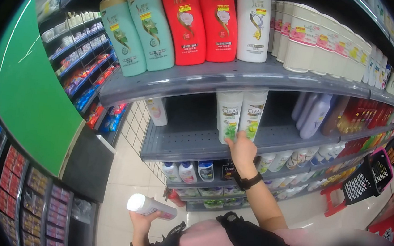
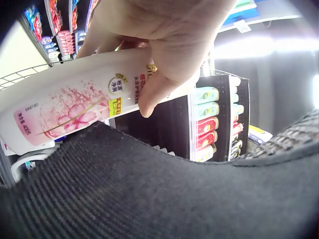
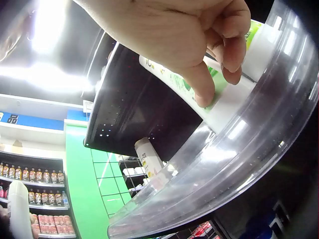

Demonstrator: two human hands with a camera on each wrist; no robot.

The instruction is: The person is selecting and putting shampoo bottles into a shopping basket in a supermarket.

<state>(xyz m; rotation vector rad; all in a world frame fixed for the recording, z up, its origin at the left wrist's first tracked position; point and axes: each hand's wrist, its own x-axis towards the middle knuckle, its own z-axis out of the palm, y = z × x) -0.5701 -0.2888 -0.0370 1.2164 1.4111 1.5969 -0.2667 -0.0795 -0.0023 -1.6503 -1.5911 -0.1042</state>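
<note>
On the middle shelf stand two white CLEAR shampoo bottles side by side, the left one [image 1: 229, 116] with green leaves on its label, the right one [image 1: 254, 110] with a yellow-green picture. My right hand [image 1: 243, 152] pinches the lower part of the left bottle, thumb across its front and fingers at the side facing its neighbour. Low in front of the body, my left hand [image 1: 141, 222] grips a white shampoo bottle [image 1: 162, 209] tilted on its side. The left wrist view shows pink flowers on that bottle's label [image 2: 75, 117], with the thumb lying over it.
Above, the top shelf [image 1: 201, 76] carries green, red and white shampoo bottles. A lone white bottle [image 1: 157, 111] stands at the middle shelf's left end, lilac bottles [image 1: 315, 116] to the right. Wire mesh [image 1: 134, 131] edges the rack. A black basket [image 1: 362, 186] stands at the right.
</note>
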